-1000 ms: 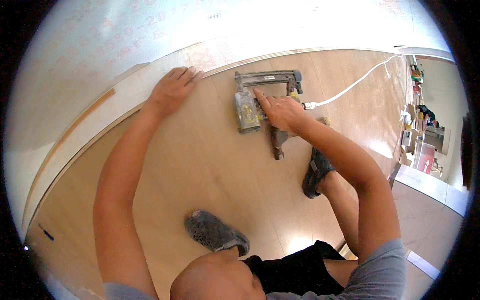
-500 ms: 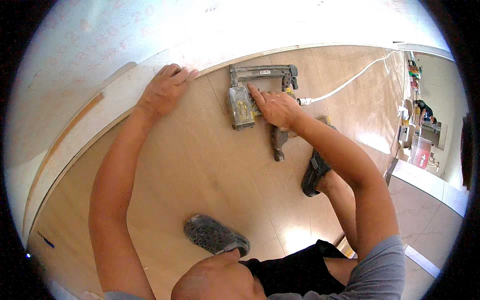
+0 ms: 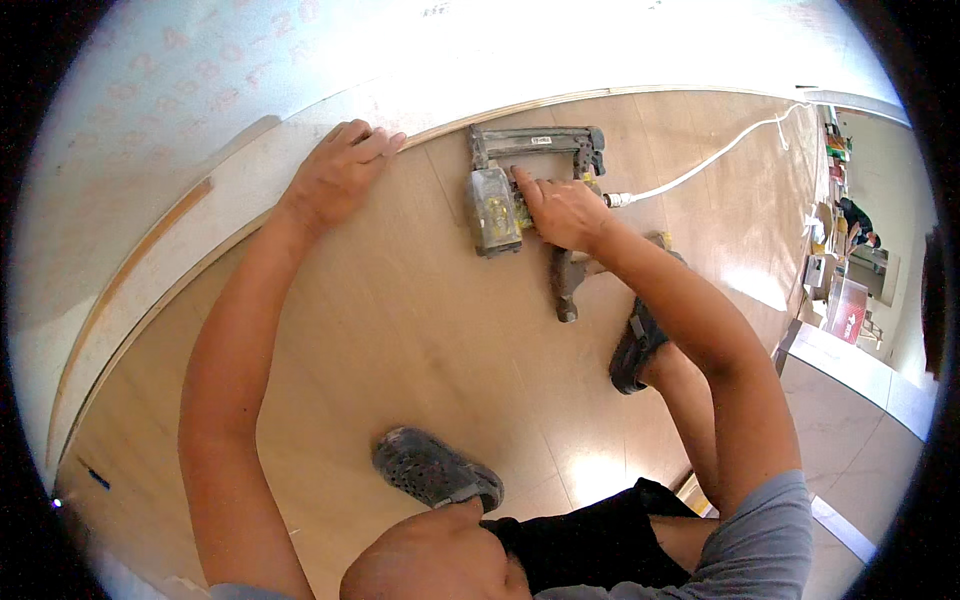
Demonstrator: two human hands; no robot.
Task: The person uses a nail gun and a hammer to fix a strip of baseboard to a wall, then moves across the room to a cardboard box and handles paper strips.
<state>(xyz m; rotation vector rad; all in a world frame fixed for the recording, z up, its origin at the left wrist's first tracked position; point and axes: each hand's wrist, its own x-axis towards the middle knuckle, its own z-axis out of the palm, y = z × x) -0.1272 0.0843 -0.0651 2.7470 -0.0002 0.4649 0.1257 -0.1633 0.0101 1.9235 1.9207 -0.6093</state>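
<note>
My right hand [image 3: 568, 213] is closed round the handle of a dusty dark nail gun [image 3: 496, 212], its index finger stretched toward the gun's body. The gun lies low over the wood-look floor, its nose end close to a long pale baseboard strip [image 3: 245, 200] along the wall's foot. A white air hose [image 3: 690, 172] joins the gun at a metal coupling. On the strip's top edge, left of the gun, my left hand [image 3: 342, 172] grips with bent fingers. Under my right forearm lies a second dark tool [image 3: 566, 290], partly hidden; its kind is unclear.
The pale wall panel [image 3: 230, 70] rises beyond the strip. My dark clogs [image 3: 430, 468] stand on the plank floor [image 3: 400, 330]. Boxes and goods [image 3: 848, 305] line the far right, where another person [image 3: 856, 220] is bent over. A tiled block [image 3: 850, 400] stands at the right.
The nail gun and my right hand have shifted slightly to the right. My left hand stays at the strip; the whole view has moved a little.
</note>
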